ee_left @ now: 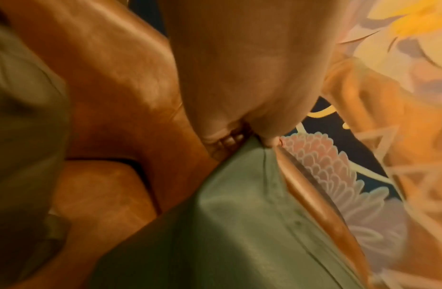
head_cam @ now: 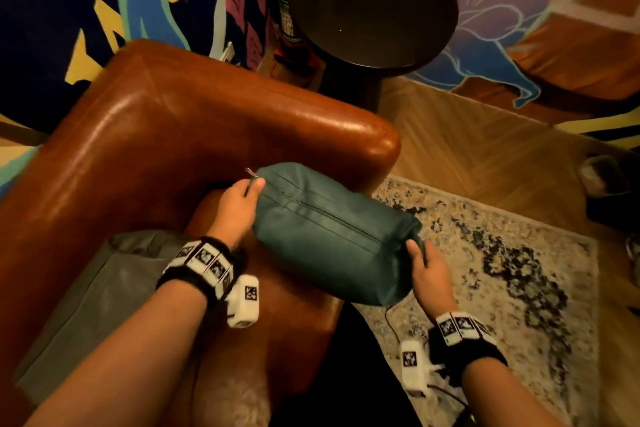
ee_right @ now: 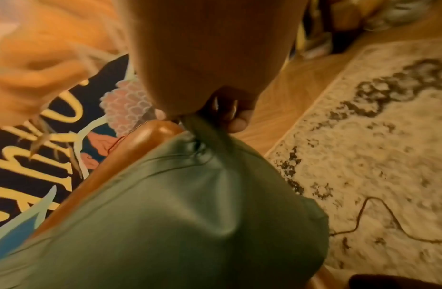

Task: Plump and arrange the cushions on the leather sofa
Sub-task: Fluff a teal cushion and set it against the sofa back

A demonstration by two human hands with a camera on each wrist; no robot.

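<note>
- Teal cushion (head_cam: pixel 332 236) sits above the leather sofa (head_cam: pixel 166 135) seat.
- My left hand (head_cam: pixel 235 204) pinches one corner.
- My right hand (head_cam: pixel 427 270) pinches the opposite corner.

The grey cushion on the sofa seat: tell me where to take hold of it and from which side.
Take the grey cushion by its two upper corners, coming from above. It leans against the sofa back, left of the green cushion, with its top edge free. Both hands, the left hand and the right hand, now pinch the green one's corners, so set that down first.
</note>
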